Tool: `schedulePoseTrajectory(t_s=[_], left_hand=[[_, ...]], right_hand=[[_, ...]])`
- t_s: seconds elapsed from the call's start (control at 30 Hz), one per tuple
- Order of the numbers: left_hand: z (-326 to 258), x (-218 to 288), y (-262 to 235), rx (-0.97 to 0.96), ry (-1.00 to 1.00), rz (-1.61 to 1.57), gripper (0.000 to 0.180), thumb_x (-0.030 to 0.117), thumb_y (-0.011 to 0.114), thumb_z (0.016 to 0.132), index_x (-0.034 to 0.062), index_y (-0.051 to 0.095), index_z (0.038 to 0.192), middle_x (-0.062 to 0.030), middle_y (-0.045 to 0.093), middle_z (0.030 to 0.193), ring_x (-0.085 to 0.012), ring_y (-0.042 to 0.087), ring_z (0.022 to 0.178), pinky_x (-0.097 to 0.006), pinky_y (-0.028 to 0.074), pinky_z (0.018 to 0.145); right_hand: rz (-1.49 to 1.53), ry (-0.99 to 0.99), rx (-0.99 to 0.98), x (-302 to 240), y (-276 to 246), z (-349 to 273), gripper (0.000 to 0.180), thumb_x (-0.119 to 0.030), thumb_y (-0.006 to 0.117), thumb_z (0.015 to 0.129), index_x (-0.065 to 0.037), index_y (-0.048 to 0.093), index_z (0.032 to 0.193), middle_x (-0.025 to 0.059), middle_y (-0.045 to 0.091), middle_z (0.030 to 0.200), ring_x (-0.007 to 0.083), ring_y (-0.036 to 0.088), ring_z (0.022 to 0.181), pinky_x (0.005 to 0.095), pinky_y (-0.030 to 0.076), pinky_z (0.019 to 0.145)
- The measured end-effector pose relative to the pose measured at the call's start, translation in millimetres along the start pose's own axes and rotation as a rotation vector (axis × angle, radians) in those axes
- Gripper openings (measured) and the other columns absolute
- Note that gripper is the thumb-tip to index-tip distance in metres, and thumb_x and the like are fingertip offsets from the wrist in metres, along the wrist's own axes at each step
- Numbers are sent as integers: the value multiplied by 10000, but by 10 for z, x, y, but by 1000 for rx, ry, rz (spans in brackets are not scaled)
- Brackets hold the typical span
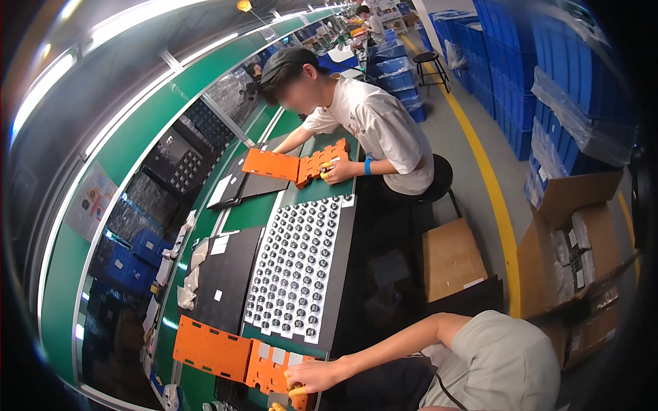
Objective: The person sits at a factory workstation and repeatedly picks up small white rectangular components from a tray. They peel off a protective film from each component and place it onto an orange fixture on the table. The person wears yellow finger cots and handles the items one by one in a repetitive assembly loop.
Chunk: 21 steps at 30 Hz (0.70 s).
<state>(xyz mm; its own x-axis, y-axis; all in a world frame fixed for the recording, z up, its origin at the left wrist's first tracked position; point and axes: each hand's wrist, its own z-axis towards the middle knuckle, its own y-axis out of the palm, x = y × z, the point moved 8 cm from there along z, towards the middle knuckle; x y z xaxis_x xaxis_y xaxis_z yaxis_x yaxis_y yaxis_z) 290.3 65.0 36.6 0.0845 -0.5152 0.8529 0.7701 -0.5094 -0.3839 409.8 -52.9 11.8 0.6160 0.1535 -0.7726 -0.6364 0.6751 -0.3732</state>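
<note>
My right hand [314, 377], with yellow finger covers, rests at the edge of an orange slotted fixture plate [259, 367]. Its fingers are closed together on something small that I cannot make out. Only yellow-covered fingertips of my left hand [277, 407] show at the bottom edge, beside a small grey piece [277, 397]; the rest of that hand is cut off. Pale rectangular pieces [279, 355] lie on the fixture. Joined to it is a flat orange panel [211, 348]. Just beyond stands a white sheet [275, 274] carrying rows of small dark round parts.
Across the green bench, a co-worker [377, 123] handles another orange fixture [321, 162]. A black board [226, 274] lies beside the white sheet. Cardboard boxes [458, 259] and an open carton [541, 253] stand at the right. Stacked blue crates [510, 89] line the yellow-striped aisle.
</note>
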Motion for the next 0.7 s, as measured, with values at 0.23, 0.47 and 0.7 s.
schedulePoseTrajectory(t_s=[0.23,0.47,0.7], left_hand=[[154,204,80,60,2,143,366,273,598,969,-83,643,1039,-203,682,913,-268,604,771,-360,495,722],[572,-402,378,73,-28,365,400,322,542,976,-51,616,1100,-265,639,1052,-433,604,966,-448,477,836],[750,-428,245,69,-125,530,265,226,525,970,-32,573,1008,-229,613,999,-430,592,934,-487,453,783]], right_hand=[[-279,-211,96,-53,209,-176,229,-210,644,843,10,613,791,145,535,892,303,536,917,403,456,785],[-328,-236,39,-67,147,-324,317,-168,694,812,-7,620,1075,152,574,1139,331,557,1038,392,480,890],[-360,-209,-5,-102,322,-424,506,-93,700,741,39,591,1217,158,541,1288,312,484,1219,413,394,1061]])
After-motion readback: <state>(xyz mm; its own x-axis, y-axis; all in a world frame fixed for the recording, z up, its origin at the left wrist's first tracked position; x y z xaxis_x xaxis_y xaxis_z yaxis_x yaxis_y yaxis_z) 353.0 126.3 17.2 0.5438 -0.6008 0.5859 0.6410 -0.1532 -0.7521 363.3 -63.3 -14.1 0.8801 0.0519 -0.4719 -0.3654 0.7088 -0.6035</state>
